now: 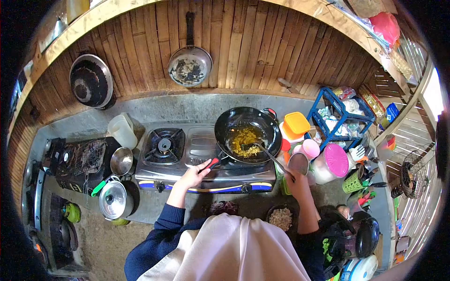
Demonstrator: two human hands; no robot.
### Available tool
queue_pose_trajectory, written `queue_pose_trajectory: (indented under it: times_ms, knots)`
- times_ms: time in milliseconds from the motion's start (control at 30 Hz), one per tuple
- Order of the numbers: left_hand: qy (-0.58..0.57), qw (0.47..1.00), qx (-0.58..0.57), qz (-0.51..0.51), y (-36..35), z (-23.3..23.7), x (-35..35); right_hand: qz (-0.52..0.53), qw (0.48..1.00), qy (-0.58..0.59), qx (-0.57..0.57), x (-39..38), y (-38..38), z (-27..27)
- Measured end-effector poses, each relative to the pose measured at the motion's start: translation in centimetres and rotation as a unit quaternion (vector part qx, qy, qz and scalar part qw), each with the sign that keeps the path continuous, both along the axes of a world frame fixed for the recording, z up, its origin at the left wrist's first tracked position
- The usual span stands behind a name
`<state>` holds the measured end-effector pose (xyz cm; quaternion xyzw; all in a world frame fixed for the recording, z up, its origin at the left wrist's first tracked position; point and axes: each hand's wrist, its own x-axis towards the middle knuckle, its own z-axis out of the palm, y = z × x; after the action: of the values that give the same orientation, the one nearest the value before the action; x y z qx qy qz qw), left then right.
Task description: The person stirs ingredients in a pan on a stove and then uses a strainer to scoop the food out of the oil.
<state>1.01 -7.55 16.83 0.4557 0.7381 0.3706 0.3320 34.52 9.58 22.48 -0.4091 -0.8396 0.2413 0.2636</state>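
Observation:
A black wok [268,122] sits on the right burner of the two-burner gas stove [201,144]. Chopped yellowish food [244,139] lies in liquid at the wok's bottom. My left hand [197,174] is closed around the wok's red and black handle [214,162], at the stove's front. In my right hand [296,181] is the handle of a spatula [270,154], whose tip reaches down into the food at the wok's right side. A bowl of pale chopped food [281,218] stands below my right wrist.
An unused left burner [164,145] is beside the wok. Right of the stove are a pink-lidded container [336,159], an orange box [296,123] and a blue rack [323,100]. A lidded pot [113,200] stands left. Pans [190,66] hang on the bamboo wall.

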Motion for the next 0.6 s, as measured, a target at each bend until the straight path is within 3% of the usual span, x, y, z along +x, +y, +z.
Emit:
queue_pose_trajectory:
  times_ms: [100,167,300,400,600]
  knots:
    - [-0.001,1.0,-0.025,0.005,0.1,0.0,-0.1,-0.013,0.999,-0.008,-0.029,-1.5,1.4,-1.5]
    - [-0.013,0.998,-0.055,0.01,0.0,0.0,0.0,0.072,0.985,0.119,0.099,-2.6,3.7,-4.9]
    - [0.012,0.999,0.034,-0.005,0.3,-2.0,-0.4,0.064,0.987,0.106,0.104,-5.3,4.4,-5.9]
    - [0.009,0.999,0.033,-0.002,0.4,-2.0,-0.6,0.035,0.993,0.108,-0.009,-7.0,4.0,-5.2]
    - [-0.03,0.999,-0.023,0.015,0.3,-0.4,-0.2,0.005,0.998,0.042,-0.045,-7.7,4.2,-4.7]
